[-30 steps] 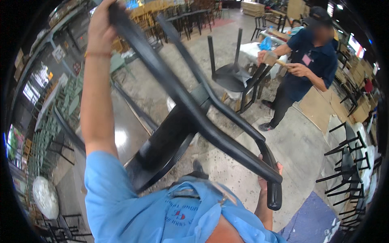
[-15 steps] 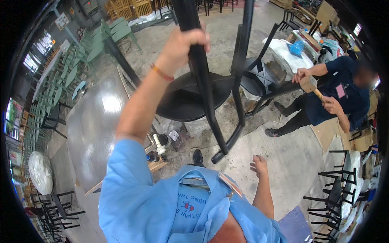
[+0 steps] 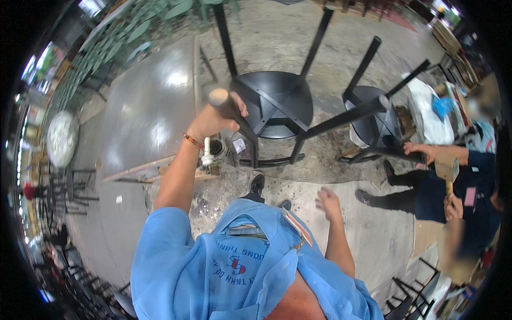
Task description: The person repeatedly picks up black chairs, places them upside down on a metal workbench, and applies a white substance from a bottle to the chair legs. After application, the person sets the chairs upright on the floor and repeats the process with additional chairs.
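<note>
the upturned black chair [image 3: 274,93] is in front of the person, the underside of its round seat facing up and its four legs rising from it; its curved backrest [image 3: 272,162] is low down, just ahead of the person's shoes [image 3: 257,184]. whether the seat touches the floor [image 3: 330,242] or some low support is hidden.

the left hand [image 3: 220,114] is curled round the near left leg [image 3: 247,136], close to its pale cut end, fingers and thumb wrapping it. the right hand [image 3: 328,204] is empty, open with the fingers slightly bent and a little blurred, over the floor and well apart from the chair.

the step in hand looks like setting or steadying the chair upside down, with the left hand alone on it. judging from this, the next move calls for the chair to sit steady before the left hand loosens, or for the right hand to take the near right leg [image 3: 341,118] so that the load is shared. a push on one leg only could make it tip or swing.

to the right, a co-worker [image 3: 432,197] holds a mallet [image 3: 447,168] beside a second upturned chair [image 3: 365,96]; a grey-topped table [image 3: 138,117] stands to the left.
</note>
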Demonstrator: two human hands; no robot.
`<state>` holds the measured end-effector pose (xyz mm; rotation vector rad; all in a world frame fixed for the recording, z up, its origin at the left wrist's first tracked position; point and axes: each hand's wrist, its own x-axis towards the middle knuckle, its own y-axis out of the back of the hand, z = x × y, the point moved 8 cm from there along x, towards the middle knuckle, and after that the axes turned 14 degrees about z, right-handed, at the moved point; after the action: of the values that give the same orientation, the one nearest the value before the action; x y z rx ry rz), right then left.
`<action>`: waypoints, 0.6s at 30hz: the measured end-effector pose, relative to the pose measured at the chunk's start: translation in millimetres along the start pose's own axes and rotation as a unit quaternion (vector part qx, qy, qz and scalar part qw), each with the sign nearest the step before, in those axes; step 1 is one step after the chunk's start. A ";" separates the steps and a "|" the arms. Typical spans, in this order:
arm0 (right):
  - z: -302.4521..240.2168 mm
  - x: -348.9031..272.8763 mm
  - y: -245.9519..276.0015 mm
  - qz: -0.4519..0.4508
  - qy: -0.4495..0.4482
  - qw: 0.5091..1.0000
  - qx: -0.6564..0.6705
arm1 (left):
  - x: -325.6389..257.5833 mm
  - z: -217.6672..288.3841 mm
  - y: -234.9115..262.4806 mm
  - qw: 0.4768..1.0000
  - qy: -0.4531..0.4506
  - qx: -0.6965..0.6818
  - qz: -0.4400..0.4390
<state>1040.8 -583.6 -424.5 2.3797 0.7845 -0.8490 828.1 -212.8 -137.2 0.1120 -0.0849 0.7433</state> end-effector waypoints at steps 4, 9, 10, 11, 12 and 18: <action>-134.6 21.2 7.7 0.047 0.285 0.956 0.055 | -48.7 -28.0 -2.4 0.990 0.021 0.103 0.091; -249.6 -21.2 -3.4 0.083 0.368 0.919 0.119 | -81.9 -46.1 -6.5 0.964 0.037 0.095 0.247; -249.8 -15.9 -1.7 0.093 0.356 0.922 0.118 | -85.2 -45.4 -9.4 0.964 0.042 0.090 0.247; -250.5 -7.8 7.7 0.110 0.347 0.924 0.121 | -84.1 -43.0 -12.7 0.966 0.043 0.085 0.241; -249.8 -1.9 12.7 0.125 0.332 0.927 0.124 | -84.7 -43.4 -14.2 0.967 0.048 0.082 0.235; -255.8 -13.0 -4.5 0.146 0.387 0.910 -0.032 | -116.6 -49.1 18.3 0.961 0.075 0.092 0.249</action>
<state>1132.2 -429.7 -241.3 2.6705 0.6732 0.2793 732.0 -271.1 -198.1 0.2165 0.1065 1.2601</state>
